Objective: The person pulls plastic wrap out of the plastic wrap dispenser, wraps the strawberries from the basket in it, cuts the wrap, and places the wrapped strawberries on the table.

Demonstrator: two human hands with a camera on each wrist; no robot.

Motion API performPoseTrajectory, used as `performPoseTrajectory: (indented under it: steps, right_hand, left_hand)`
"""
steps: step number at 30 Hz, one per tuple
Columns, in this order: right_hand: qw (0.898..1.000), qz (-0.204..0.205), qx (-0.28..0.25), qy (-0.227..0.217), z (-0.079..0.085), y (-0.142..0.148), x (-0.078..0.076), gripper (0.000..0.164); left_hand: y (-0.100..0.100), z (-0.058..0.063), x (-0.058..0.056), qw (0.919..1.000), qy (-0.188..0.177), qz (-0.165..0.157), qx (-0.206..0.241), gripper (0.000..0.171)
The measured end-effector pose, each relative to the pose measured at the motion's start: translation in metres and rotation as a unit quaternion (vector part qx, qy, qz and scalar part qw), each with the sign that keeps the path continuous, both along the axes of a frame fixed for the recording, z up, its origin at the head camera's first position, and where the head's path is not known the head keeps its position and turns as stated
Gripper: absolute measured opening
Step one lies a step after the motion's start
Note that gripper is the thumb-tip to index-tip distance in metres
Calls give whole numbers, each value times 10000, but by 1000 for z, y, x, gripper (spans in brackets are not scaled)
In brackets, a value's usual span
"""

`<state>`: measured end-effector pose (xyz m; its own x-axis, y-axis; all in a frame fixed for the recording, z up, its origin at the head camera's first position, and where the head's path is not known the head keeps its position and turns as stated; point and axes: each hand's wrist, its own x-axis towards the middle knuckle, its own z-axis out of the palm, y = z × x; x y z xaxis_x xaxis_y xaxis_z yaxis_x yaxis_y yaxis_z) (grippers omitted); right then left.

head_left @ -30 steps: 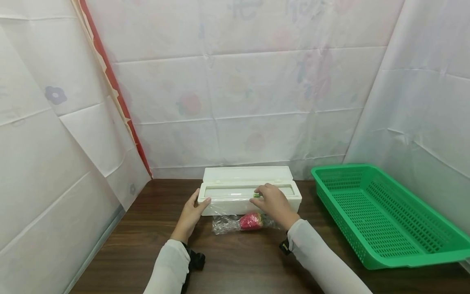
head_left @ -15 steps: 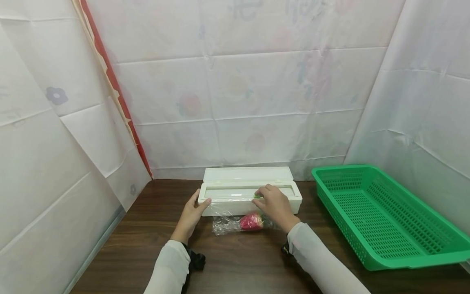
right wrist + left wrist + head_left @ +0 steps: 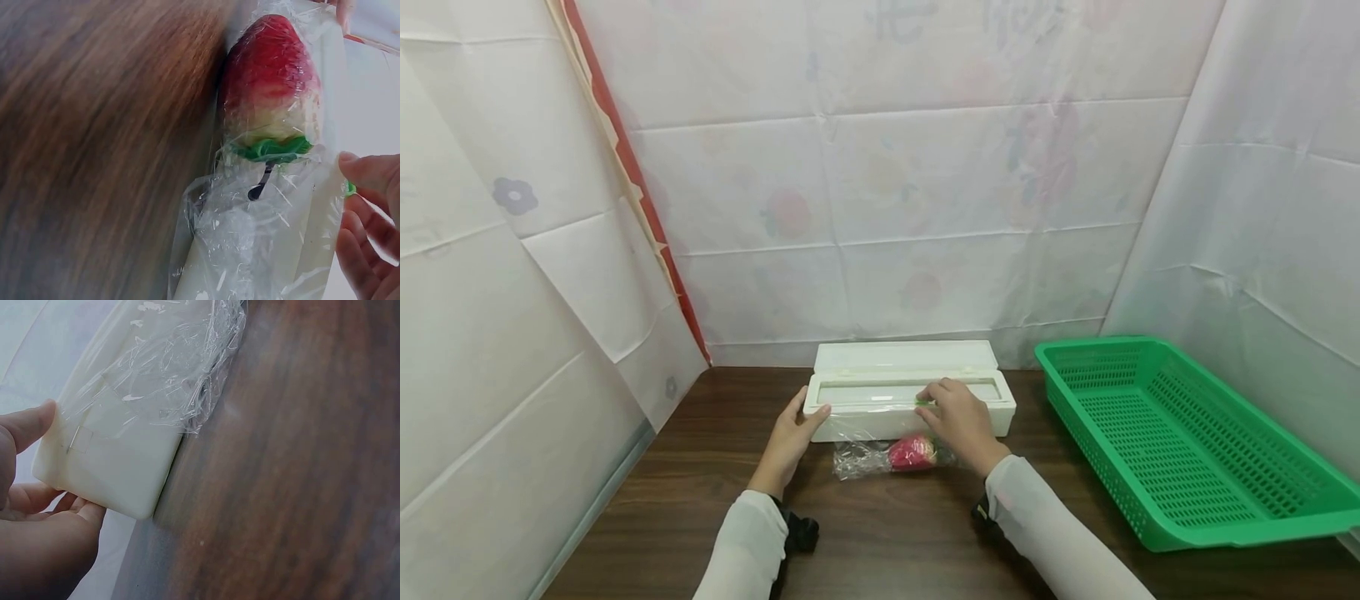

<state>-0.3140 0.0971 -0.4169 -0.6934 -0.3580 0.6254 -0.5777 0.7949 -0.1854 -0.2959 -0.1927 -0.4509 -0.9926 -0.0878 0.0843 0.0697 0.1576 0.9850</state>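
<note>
A white cling film dispenser stands on the table, its lid tipped back. My left hand grips its left end, thumb at the top front edge and fingers round the end. At the front top edge, right of the middle, my right hand pinches a small green slide cutter, mostly hidden by the fingers. Clear cling film hangs over the dispenser's front down to the table. A red toy strawberry with green leaves and a dark stem lies wrapped in it, close in front of the dispenser.
A green plastic basket with pierced walls stands to the right of the dispenser. White patterned sheets hang behind and on both sides of the dark wooden table.
The right hand has shifted very slightly at the dispenser's edge, and less of the green slide cutter shows than a second ago. The left hand, dispenser and strawberry stay in place.
</note>
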Motion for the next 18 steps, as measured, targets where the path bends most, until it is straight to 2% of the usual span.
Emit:
performPoseTrajectory:
  steps: [12, 18]
  right_hand:
    - [9999, 119, -26, 71, 0, 0, -1, 14]
    - [9992, 199, 186, 302, 2, -1, 0, 15]
  left_hand:
    - [0, -2, -1, 10000, 4, 7, -47, 85]
    - [0, -2, -1, 10000, 47, -54, 1, 85]
